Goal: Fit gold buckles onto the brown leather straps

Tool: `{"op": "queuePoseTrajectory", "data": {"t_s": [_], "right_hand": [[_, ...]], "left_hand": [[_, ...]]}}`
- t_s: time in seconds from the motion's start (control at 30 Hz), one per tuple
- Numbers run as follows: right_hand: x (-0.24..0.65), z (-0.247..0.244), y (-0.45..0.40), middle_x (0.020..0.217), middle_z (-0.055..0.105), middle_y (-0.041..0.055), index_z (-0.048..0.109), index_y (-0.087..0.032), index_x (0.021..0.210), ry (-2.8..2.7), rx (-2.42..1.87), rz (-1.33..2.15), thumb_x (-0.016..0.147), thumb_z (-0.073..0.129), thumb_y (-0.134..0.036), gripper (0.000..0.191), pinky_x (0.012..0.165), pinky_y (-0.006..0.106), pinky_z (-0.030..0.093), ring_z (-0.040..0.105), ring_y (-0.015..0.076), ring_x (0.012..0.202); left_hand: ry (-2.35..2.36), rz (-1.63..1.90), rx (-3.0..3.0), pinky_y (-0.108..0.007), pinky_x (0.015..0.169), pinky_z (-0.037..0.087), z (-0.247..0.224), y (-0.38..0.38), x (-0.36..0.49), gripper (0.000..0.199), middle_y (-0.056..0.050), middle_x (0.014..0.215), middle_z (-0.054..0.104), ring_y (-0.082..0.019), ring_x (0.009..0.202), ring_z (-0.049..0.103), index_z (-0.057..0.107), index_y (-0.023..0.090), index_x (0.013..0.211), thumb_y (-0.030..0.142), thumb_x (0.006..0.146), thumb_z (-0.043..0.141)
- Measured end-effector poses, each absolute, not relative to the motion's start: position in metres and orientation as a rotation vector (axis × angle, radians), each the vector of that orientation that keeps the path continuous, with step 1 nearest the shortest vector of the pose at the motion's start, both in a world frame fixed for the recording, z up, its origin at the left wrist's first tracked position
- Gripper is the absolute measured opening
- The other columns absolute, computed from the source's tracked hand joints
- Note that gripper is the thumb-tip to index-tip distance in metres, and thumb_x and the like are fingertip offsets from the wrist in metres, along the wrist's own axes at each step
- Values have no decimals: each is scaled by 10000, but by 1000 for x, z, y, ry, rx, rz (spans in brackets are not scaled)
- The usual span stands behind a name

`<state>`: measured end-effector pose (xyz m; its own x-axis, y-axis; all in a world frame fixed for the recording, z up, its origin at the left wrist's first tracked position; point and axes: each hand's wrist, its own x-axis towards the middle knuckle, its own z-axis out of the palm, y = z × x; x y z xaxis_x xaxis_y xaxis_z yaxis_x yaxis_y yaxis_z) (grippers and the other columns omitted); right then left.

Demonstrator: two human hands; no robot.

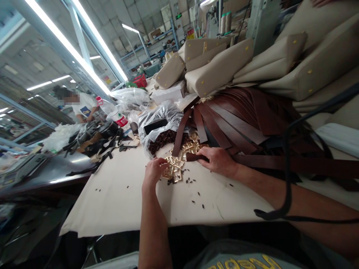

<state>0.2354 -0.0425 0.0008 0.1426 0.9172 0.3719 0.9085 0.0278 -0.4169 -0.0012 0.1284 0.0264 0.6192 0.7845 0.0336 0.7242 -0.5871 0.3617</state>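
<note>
My right hand (218,160) grips a dark brown leather strap (193,157) close to its end, and the tip sticks out to the left of my fingers. A long length of brown strap runs off to the right beyond my wrist. At the left edge of a pile of gold metal buckles (177,175) is my left hand (155,171), its thumb and fingers drawn together. What sits between those fingertips, if anything, is too small to make out. Small dark bits (193,202) lie scattered on the cream-covered table (117,205) in front of the buckles.
Behind the buckles stands a plastic bag (171,112) of small brown leather loops (164,140). Brown straps (238,116) fan out at the right, beneath beige bags (220,69). A black cord (286,164) hangs over my right arm. A person (81,104) works at the far left.
</note>
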Motion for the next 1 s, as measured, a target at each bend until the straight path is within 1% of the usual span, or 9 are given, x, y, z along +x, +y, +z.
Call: {"op": "queuePoseTrajectory", "data": {"t_s": [0.13,0.27,0.43,0.53,0.6,0.67,0.83,1.0], "right_hand": [[236,1,-43,1052,712,71,670,-175,1035,-1740,-1886,51,880,597,-287,205,810,285,465,667,212,949],[236,-1,-42,1014,718,63,671,-184,1042,-1729,-1893,70,878,603,-306,215,788,270,458,664,201,912],[235,1,-42,1014,717,60,674,-175,1036,-1736,-1906,95,872,615,-310,220,781,272,448,662,208,917],[234,4,-43,1027,715,62,677,-170,1046,-1733,-1908,120,880,610,-291,216,801,275,442,661,208,931],[233,6,-44,1025,714,64,679,-170,1048,-1733,-1909,140,887,602,-286,213,809,276,436,659,208,942],[233,8,-44,1019,712,69,679,-168,1048,-1731,-1914,155,890,597,-289,215,813,276,432,655,208,953],[233,7,-44,1049,705,80,674,-167,1076,-1742,-1940,169,893,601,-295,235,822,278,432,649,212,977],[233,7,-43,1051,703,77,670,-167,1087,-1748,-1948,166,896,595,-302,245,817,280,432,652,215,976]], "left_hand": [[1330,203,2621,-301,790,427,25,124,6,147,-73,939,726,-214,887,634,774,209,917,272,832,672],[1453,140,2632,-306,789,426,24,122,12,184,-87,921,725,-228,890,635,774,201,886,339,828,667],[1470,209,2569,-301,801,434,23,122,15,179,-82,924,725,-220,898,644,767,207,875,339,837,653],[1472,322,2412,-284,762,448,21,127,10,205,-59,924,726,-197,856,648,742,210,937,367,826,671],[1463,374,2333,-278,741,456,18,131,7,254,-56,942,723,-188,833,652,725,206,998,360,799,701],[1431,374,2301,-277,725,460,16,133,6,285,-66,958,718,-187,816,655,726,199,1018,340,771,724],[1469,345,2238,-279,686,443,14,139,12,307,-81,948,733,-197,806,652,740,183,975,375,736,736],[1505,308,2218,-280,609,392,18,147,20,310,-53,785,723,-194,714,622,723,183,799,469,684,756]]}}
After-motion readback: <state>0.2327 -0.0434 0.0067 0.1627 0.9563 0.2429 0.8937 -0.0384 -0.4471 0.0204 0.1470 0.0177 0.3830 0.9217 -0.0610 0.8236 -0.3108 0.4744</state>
